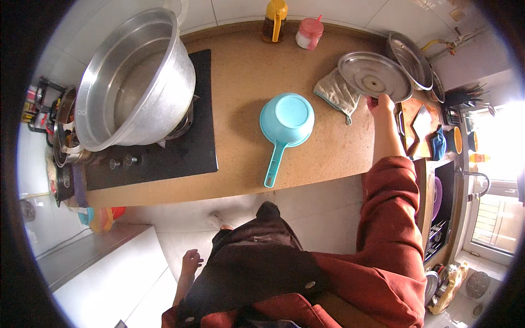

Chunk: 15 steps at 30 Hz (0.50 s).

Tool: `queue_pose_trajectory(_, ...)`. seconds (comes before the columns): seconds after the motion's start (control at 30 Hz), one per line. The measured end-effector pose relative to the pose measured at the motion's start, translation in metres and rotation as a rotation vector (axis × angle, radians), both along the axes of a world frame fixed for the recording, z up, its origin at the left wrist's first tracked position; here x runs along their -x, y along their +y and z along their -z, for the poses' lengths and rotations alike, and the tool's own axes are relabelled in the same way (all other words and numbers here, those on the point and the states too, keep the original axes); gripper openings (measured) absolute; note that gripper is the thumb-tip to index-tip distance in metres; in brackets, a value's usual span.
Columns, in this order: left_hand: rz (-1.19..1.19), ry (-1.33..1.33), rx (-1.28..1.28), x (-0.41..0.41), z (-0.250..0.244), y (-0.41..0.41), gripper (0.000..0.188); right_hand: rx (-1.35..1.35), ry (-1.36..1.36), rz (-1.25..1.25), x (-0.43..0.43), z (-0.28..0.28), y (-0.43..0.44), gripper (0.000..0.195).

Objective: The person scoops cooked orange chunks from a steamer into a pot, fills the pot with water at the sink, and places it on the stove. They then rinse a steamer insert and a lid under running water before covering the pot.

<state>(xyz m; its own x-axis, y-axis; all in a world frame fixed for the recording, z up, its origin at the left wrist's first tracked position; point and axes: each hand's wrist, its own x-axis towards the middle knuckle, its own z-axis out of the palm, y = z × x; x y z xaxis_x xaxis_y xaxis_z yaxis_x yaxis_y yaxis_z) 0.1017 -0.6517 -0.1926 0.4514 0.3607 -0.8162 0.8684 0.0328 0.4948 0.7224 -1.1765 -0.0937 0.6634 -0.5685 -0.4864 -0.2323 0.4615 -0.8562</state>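
My right hand (pixel 381 103) grips the near rim of a round metal lid (pixel 374 77) at the right of the countertop. Partly under the lid lies a grey cloth pot holder (pixel 337 92). My left hand (pixel 192 261) hangs low beside my body, away from the counter, its fingers loosely curled and holding nothing. A light-blue plastic ladle (pixel 287 119) rests bowl-down at the middle of the counter, its handle towards me. On the black gas hob (pixel 180 160) at the left stands a large, wide aluminium pot (pixel 176 86), without a lid on it.
Along the wall stand a yellow-topped jug (pixel 275 22) and a jar with a pink lid (pixel 309 33). More metal lids (pixel 410 61) lean at the back right. A cleaver (pixel 421 123) lies on a wooden board (pixel 410 107). Another pan (pixel 65 127) is at the far left.
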Motion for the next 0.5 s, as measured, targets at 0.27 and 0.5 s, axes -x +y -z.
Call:
queue_pose_trajectory(0.27, -0.101, -0.081, -0.027, -0.007, -0.014, -0.011, 0.025, 1.895, 0.302, -0.298, 0.049, -0.148, 0.007, 0.026)
queue_pose_trajectory(0.5, 0.060, -0.367, -0.073, 0.024, 0.014, 0.024, 0.023, 1.371, -0.268, -0.018, 0.183, -0.158, -0.054, 0.026)
